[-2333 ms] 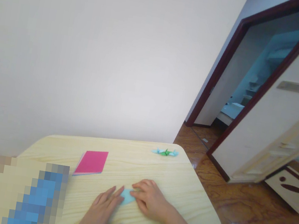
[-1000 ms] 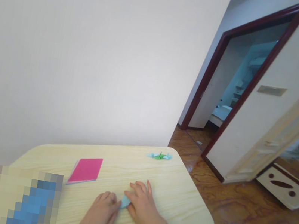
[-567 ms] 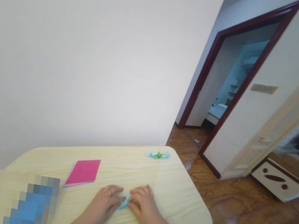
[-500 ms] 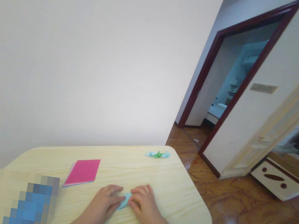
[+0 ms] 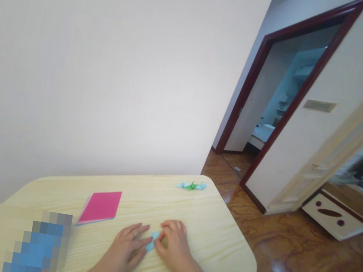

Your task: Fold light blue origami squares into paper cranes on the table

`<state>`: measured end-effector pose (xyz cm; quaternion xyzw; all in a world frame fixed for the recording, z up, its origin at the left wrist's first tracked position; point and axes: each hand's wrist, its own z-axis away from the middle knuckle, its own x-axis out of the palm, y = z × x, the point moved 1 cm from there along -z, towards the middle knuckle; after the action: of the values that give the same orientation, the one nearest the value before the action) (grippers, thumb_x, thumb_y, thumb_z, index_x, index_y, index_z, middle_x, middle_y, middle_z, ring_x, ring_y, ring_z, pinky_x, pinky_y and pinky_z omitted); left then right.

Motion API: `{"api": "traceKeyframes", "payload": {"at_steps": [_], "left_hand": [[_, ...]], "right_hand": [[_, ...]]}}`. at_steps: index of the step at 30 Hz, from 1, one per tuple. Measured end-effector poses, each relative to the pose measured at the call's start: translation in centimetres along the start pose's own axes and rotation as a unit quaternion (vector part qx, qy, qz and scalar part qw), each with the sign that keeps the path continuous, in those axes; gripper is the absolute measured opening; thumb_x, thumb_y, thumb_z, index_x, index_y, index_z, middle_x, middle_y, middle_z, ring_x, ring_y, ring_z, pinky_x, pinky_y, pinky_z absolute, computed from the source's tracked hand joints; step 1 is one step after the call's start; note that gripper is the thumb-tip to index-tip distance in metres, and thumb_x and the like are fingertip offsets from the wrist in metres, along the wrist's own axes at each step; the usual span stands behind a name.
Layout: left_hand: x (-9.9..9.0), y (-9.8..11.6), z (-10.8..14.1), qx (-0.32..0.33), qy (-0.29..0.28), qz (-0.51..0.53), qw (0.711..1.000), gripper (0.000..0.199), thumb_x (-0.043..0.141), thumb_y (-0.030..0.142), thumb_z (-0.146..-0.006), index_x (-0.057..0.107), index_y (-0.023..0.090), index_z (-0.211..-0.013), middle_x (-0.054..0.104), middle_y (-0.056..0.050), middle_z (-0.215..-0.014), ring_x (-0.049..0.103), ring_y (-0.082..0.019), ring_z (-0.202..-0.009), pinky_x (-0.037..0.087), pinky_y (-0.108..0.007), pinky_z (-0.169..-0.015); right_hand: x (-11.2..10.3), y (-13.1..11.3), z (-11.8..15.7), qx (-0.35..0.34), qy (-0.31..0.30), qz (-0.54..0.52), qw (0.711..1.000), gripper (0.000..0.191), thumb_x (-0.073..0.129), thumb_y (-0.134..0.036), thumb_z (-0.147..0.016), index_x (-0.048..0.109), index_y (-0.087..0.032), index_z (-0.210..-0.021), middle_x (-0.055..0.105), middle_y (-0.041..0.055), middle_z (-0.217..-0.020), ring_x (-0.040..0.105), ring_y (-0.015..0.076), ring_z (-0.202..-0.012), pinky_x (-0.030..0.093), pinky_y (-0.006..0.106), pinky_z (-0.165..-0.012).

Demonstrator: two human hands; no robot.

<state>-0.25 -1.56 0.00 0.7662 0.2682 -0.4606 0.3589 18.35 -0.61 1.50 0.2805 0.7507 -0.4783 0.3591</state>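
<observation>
A small piece of folded light blue paper (image 5: 152, 241) lies on the pale wooden table (image 5: 210, 237), partly hidden between my hands. My right hand (image 5: 174, 244) curls over its right side, fingertips pressed on the fold. My left hand (image 5: 126, 243) comes in from the lower left, its fingers stretched toward the paper and touching its left edge. Left of them lies a pink paper pad (image 5: 100, 207). At the table's far edge sits a small origami crane (image 5: 190, 185) in green and light blue, out of reach of both hands' fingertips.
A pixelated patch (image 5: 28, 236) covers the table's front left corner. A white wall (image 5: 108, 74) rises behind the table. Polished wooden floor (image 5: 287, 249) lies past the right edge, with a dark-framed doorway (image 5: 278, 91) and a pale open door (image 5: 331, 150).
My right hand has curled further over the blue paper and shifted slightly up the view. My left fingers have spread a little. The view has drifted slightly.
</observation>
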Motion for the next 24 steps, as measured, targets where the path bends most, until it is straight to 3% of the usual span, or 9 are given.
{"api": "traceKeyframes", "payload": {"at_steps": [6, 14, 20, 24], "left_hand": [[0.2, 0.7, -0.3, -0.041, 0.015, -0.003, 0.999, 0.024, 0.054, 0.037, -0.082, 0.063, 0.039, -0.104, 0.062, -0.002, -0.118, 0.055, -0.027, -0.109, 0.046, -0.049, -0.087], [0.3, 1.0, -0.6, -0.047, 0.027, -0.013, 0.998, 0.027, 0.064, 0.028, -0.074, 0.066, 0.036, -0.100, 0.064, -0.003, -0.115, 0.056, -0.029, -0.107, 0.047, -0.049, -0.085], [0.3, 1.7, -0.4, 0.035, 0.005, -0.045, 0.998, 0.022, 0.054, 0.023, -0.083, 0.066, 0.031, -0.098, 0.070, 0.000, -0.103, 0.062, -0.022, -0.099, 0.051, -0.039, -0.082], [0.2, 1.5, 0.7, 0.080, -0.004, -0.066, 0.995, 0.032, 0.049, 0.029, -0.086, 0.055, 0.032, -0.117, 0.063, -0.001, -0.117, 0.056, -0.023, -0.108, 0.048, -0.037, -0.086]], "right_hand": [[-0.1, -0.1, -0.2, -0.002, 0.002, 0.002, 1.000, 0.002, 0.063, -0.020, -0.071, 0.061, -0.021, -0.070, 0.059, 0.0029, -0.097, 0.049, 0.0199, -0.098, 0.027, 0.036, -0.094], [0.0, 0.1, 0.2, -0.005, 0.022, -0.013, 1.000, 0.012, 0.065, -0.019, -0.069, 0.056, -0.021, -0.076, 0.059, 0.0020, -0.095, 0.049, 0.0200, -0.096, 0.029, 0.035, -0.093], [0.3, 0.4, 0.1, 0.008, 0.033, -0.026, 0.999, 0.017, 0.065, -0.017, -0.068, 0.052, -0.022, -0.077, 0.058, 0.0012, -0.094, 0.049, 0.0203, -0.094, 0.031, 0.034, -0.090], [0.5, 0.6, 0.1, 0.029, 0.032, -0.025, 0.999, 0.016, 0.063, -0.016, -0.069, 0.051, -0.022, -0.077, 0.058, 0.0013, -0.094, 0.049, 0.0203, -0.096, 0.032, 0.033, -0.089]]}}
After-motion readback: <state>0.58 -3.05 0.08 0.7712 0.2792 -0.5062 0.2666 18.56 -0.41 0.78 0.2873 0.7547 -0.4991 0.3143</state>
